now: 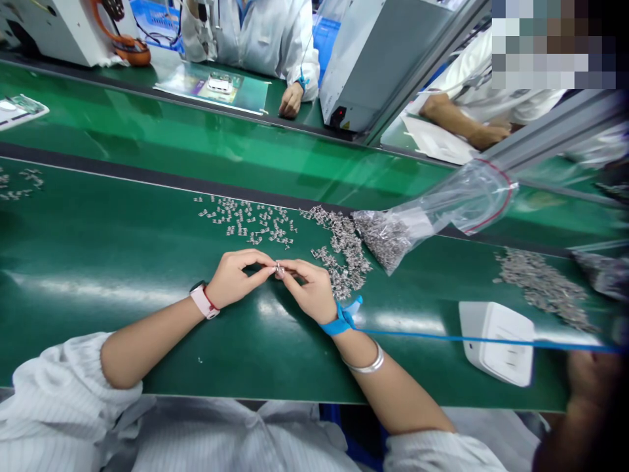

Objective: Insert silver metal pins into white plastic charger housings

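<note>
Two bare hands meet above a dark green table (pixel 122 236), near its middle. The left hand (pixel 230 278) and the right hand (pixel 314 292) each have thumb and forefinger pressed together, pinching a tiny silvery metal part (pixel 279 269) between them; it is too small to tell whether it is one piece or several.

The left wrist wears a pink watch band (pixel 204 303); the right wears a blue strap (pixel 337 324), its cord running off to the right, and, higher up the forearm, a silver bangle (pixel 371 364).

Just beyond the hands lie scattered metal pieces (pixel 242 230), with a denser heap (pixel 351 252) to their right. Touching or just beside that heap, a clear plastic bag (pixel 442 203) holds more. Farther right are a white box-shaped device (pixel 511 344) and another pile (pixel 545 285). Across the table, a co-worker's hand (pixel 291 99) rests on a green surface.
</note>
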A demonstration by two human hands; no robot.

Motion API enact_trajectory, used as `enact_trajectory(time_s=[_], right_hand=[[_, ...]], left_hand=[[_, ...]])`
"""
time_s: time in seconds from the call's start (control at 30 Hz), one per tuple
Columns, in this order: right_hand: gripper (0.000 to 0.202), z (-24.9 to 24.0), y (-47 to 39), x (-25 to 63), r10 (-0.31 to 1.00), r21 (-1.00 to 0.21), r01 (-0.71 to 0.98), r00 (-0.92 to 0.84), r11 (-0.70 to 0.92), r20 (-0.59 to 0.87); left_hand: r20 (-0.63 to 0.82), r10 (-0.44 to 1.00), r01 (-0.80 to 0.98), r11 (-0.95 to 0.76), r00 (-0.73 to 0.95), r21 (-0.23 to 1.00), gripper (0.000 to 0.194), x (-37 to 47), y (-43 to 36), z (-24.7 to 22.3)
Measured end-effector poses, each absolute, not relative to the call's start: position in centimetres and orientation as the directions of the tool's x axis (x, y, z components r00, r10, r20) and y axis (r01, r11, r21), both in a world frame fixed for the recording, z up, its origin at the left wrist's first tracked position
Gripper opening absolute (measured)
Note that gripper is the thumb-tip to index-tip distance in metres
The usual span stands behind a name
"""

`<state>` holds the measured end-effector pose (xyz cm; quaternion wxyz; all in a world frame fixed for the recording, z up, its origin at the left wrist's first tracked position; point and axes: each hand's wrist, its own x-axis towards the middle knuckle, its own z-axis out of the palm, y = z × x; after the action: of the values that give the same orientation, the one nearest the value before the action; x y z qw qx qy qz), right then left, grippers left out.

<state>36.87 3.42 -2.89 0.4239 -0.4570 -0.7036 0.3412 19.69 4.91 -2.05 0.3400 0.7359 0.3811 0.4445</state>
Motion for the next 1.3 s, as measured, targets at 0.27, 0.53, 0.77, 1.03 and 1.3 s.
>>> enact_trajectory(time_s=[0.27,0.53,0.77,1.03,1.3], right_hand=[[0.019,-2.8,3.6,37.0,0.828,-0.674,0.482,-0.347,0.561,0.441],[0.015,-3.2,6.2,39.8,0.844,-0.393,0.752,-0.423,0.529,0.329],[0.024,-3.1,9.0,42.0,0.876,-0.332,0.861,-0.228,0.385,0.425],[0.043,-2.3,3.5,56.4,0.703,-0.370,0.923,0.332,-0.104,0.629],[0.041,-6.5,-7.6,64.2,0.703,-0.358,0.825,0.561,-0.437,0.436]], left_hand=[[0.376,0.873,0.303,-0.465,0.309,0.832,0.013,19.6,5.0,-2.2],[0.349,0.823,0.592,-0.565,0.447,0.575,0.012,19.1,6.7,-3.2],[0.417,0.781,0.728,-0.605,0.465,0.322,0.012,20.2,8.9,-4.0],[0.454,0.759,0.692,-0.633,0.468,0.346,0.017,19.2,7.6,-3.3],[0.454,0.677,0.533,-0.736,0.580,0.417,0.019,20.0,6.2,-2.9]])
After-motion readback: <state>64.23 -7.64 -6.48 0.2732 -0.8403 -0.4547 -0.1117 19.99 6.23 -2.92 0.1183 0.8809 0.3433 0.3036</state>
